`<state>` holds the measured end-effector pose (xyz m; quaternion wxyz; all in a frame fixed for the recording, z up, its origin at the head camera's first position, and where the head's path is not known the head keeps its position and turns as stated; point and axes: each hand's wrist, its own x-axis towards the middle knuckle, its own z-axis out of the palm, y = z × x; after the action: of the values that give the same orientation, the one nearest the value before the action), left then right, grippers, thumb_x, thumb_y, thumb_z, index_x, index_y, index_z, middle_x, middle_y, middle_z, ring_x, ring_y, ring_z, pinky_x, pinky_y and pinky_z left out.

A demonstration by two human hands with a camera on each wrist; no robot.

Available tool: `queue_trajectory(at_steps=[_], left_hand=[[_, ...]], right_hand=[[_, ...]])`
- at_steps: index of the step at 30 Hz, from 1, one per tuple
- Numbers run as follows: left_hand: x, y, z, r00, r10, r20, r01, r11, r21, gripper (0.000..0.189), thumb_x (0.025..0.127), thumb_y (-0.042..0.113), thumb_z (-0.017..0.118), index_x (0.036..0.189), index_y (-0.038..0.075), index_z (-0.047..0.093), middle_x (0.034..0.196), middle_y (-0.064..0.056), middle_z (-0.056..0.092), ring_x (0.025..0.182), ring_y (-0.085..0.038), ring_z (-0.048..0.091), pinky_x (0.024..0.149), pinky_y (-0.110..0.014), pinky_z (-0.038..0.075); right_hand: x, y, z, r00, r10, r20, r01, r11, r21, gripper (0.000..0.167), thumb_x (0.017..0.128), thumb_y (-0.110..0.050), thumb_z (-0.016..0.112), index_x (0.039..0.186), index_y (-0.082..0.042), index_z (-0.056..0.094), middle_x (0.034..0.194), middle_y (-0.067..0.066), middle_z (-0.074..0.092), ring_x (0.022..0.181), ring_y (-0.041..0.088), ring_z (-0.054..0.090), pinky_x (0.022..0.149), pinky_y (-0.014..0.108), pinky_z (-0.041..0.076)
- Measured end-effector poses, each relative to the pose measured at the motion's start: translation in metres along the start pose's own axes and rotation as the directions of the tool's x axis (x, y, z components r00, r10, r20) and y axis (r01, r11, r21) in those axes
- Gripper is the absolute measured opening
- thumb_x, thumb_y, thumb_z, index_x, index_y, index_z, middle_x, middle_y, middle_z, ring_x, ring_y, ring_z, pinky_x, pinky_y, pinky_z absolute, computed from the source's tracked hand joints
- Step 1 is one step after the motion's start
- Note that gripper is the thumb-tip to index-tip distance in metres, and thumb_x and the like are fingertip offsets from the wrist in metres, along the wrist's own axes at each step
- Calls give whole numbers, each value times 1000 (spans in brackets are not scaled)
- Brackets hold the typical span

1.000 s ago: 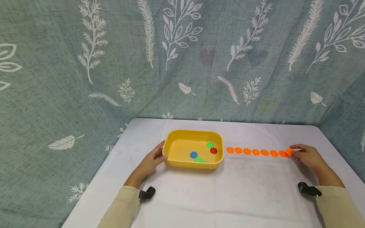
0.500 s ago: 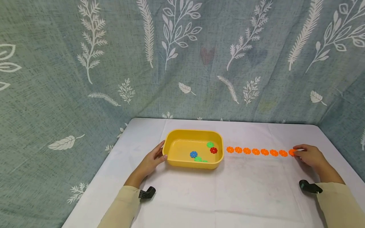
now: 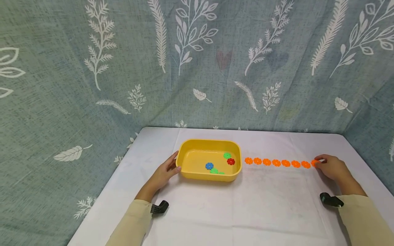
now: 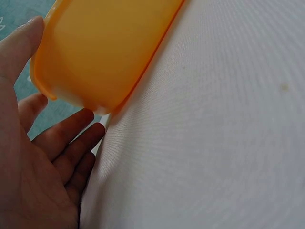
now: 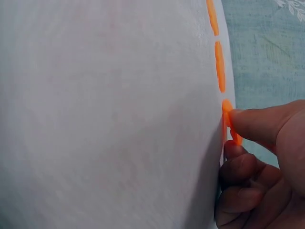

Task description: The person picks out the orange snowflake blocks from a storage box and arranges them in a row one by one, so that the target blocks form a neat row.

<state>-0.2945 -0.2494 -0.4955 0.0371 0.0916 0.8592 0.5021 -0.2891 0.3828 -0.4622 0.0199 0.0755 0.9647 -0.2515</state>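
Note:
In the head view my left hand (image 3: 164, 173) holds the left end of a yellow plastic tub (image 3: 197, 176). The left wrist view has the thumb at the tub's rim and the fingers against its end wall. Far to the right, my right hand (image 3: 333, 168) pinches an orange snowflake disc (image 3: 314, 163) between thumb and fingertips. That disc is at the right end of a row of several orange snowflake discs (image 3: 286, 163) on the white cloth. In the right wrist view the pinched disc is tilted and partly covered by the thumb.
Inside the tub lie a blue disc (image 3: 209, 166), a red disc (image 3: 231, 161) and a few green discs (image 3: 227, 155). A white cloth (image 3: 246, 212) covers the table. Behind it hangs a leaf-patterned curtain (image 3: 215, 92).
My right hand has moved the orange disc slightly right, off the neighbouring disc it overlapped, to the row's right end. The left hand and tub have stayed in place.

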Motion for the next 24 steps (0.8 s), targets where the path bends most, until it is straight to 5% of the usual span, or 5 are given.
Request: queue_trajectory(at_steps=[24], left_hand=[[9, -1, 2, 1000, 9, 9, -9, 1000, -28, 75, 91, 40, 67, 154, 33, 27, 142, -6, 51, 131, -25, 45, 110, -53, 28]], right_hand=[[14, 3, 5, 992, 126, -12, -126, 991, 39, 29, 94, -6, 54, 117, 12, 55, 111, 34, 51, 97, 47, 49, 82, 56, 45]])
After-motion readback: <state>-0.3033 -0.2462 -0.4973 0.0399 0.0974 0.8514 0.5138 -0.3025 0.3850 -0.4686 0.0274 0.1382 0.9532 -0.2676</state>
